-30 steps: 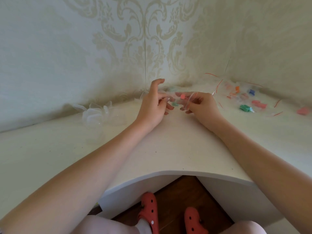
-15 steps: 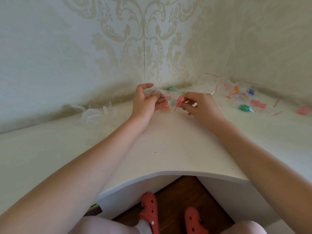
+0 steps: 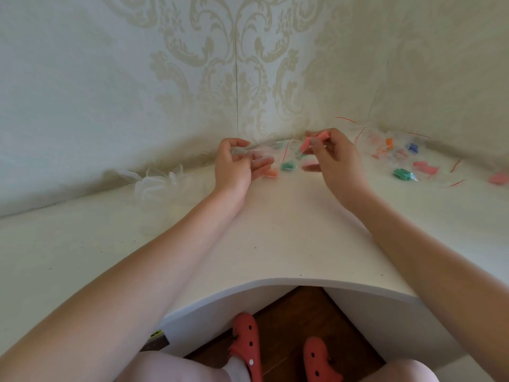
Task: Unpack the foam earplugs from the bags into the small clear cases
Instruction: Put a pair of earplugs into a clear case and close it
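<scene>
My left hand (image 3: 237, 164) pinches a small clear bag with a red zip strip (image 3: 271, 153), held just above the white desk near the wall corner. My right hand (image 3: 334, 158) is raised beside it and pinches a pink foam earplug (image 3: 312, 140) between thumb and fingers. Under the bag, a green earplug (image 3: 287, 166) and an orange-pink one (image 3: 271, 172) lie on the desk. Several small clear cases (image 3: 157, 183) stand in a group at the left by the wall.
More clear bags with red strips (image 3: 385, 150) and loose earplugs, orange, blue (image 3: 413, 148), pink (image 3: 425, 167) and green (image 3: 401, 173), lie at the right. The desk's curved front edge (image 3: 275, 282) is near me, my red shoes below.
My hands have lifted and drawn apart. My right hand has come away from the bag to the right with a pink earplug, while my left hand keeps the bag.
</scene>
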A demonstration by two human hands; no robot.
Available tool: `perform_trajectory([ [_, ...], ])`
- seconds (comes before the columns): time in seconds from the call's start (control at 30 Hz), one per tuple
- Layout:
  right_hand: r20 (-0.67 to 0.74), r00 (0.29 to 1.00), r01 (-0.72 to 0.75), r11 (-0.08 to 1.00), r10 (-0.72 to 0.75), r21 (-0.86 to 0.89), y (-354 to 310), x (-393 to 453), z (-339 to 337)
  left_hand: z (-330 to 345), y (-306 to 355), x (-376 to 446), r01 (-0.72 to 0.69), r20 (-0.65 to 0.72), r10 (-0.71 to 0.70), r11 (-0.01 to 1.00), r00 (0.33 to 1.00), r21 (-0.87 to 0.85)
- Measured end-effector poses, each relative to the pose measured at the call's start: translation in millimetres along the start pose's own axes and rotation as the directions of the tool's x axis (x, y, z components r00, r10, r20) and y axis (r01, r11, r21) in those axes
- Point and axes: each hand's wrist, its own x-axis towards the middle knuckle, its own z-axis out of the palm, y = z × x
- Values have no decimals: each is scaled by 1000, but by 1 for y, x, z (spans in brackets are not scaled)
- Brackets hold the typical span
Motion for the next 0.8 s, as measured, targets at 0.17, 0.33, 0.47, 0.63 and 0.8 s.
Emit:
perform_trajectory([
  [0.17,-13,992,-121,964,128,236,-4,6,-3,0,-4,4,-114,-38,117,992,992,57],
  [0.33,231,958,-224,947,170,232,4,0,10,4,-5,-2,-96,160,86,994,983,51],
  [0.47,15,989,-145,973,145,181,7,10,5,-1,-3,0,-336,262,265,898,928,283],
  [0.63,-154,987,11,962,-55,-273,19,16,-12,-28,1,20,-523,344,519,249,782,815],
  [0.8,-44,997,12,696,-62,-718,32,17,-13,-29,-13,20,-355,346,247,-11,905,935],
])
